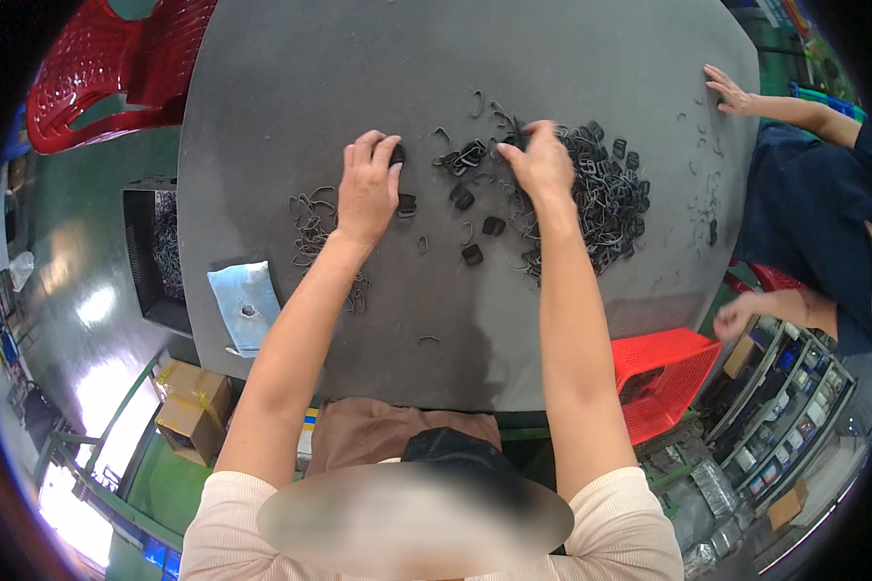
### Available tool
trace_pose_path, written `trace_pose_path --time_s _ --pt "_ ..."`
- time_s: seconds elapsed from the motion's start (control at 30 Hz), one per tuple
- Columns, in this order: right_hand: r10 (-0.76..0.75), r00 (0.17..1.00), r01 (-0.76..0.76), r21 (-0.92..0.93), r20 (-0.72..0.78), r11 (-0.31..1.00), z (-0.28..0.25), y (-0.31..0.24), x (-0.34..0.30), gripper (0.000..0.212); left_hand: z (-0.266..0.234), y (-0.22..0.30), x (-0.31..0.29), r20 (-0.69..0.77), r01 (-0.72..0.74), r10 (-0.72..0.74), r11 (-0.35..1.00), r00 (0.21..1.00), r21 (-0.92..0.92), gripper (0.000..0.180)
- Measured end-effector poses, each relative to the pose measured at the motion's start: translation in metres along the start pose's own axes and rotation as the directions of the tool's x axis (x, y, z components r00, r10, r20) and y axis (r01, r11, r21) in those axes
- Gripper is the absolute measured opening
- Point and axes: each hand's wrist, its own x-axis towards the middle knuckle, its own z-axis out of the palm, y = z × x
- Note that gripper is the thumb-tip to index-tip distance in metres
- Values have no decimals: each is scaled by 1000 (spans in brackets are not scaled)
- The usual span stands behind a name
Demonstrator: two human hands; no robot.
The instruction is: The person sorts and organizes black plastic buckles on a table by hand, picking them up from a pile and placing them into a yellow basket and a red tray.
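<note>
My left hand [366, 194] is closed, thumb and forefinger pinching a small black plastic buckle [398, 155]. Just below those fingertips another black buckle [407, 205] lies on the grey table [397, 349]. Slightly blurred, my right hand [545, 172] is at the left edge of a large pile of black buckles and hook-shaped pieces [606, 198]. Its thumb and fingers curl around something dark that I cannot make out. Between my hands lie a small cluster of black pieces [467, 157] and several loose buckles. Beside my left wrist, thin curved hooks [310, 228] are heaped.
A light blue sheet [244, 305] lies at the table's left edge. A red plastic basket [664, 382] stands at the near right edge. A co-worker's hand [731, 94] touches the far right of the table. Red chairs [131, 68] and a dark crate [155, 252] are at the left.
</note>
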Motion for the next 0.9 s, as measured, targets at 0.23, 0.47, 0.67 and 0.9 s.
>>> trace_pose_path --time_s 0.23,0.47,0.67,0.9 --pt "-98 993 53 483 69 874 -11 2 17 35 -8 2 11 67 384 -415 753 907 -535 19" --pt "76 912 -343 646 404 682 -36 27 14 33 -19 -17 24 418 710 -611 373 673 -598 28" --pt "-32 927 -372 927 374 55 -36 29 -4 20 20 21 75 6 334 -334 942 943 -30 36" --pt "-71 943 -262 860 324 438 -32 21 3 15 24 24 99 243 285 -261 956 934 -70 31"
